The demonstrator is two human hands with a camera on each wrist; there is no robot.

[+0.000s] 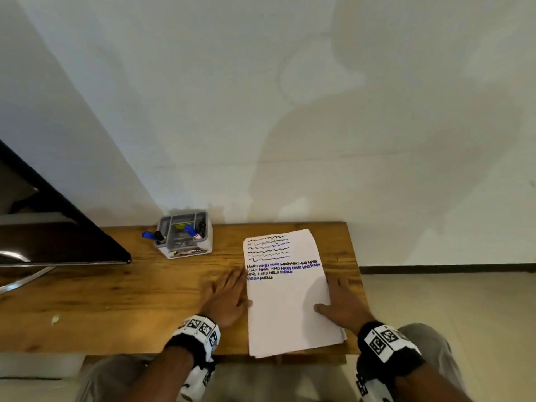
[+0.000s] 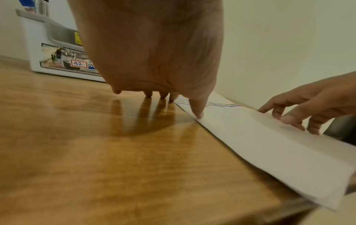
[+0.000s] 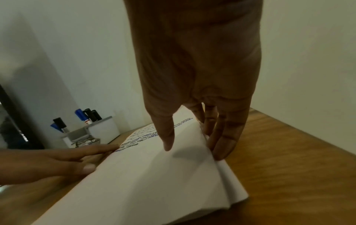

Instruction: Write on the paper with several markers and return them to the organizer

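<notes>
Both hands flat, fingers straight: left hand at 9 o'clock edge of white written-on paper stack, right hand at 3 o'clock edge; grey-white plastic marker organizer at 11 o'clock.

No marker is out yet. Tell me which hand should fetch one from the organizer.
Left, probably. The left hand lies flat on the table beside the paper, on the same side as the organizer. The right hand is beyond the paper.
</notes>
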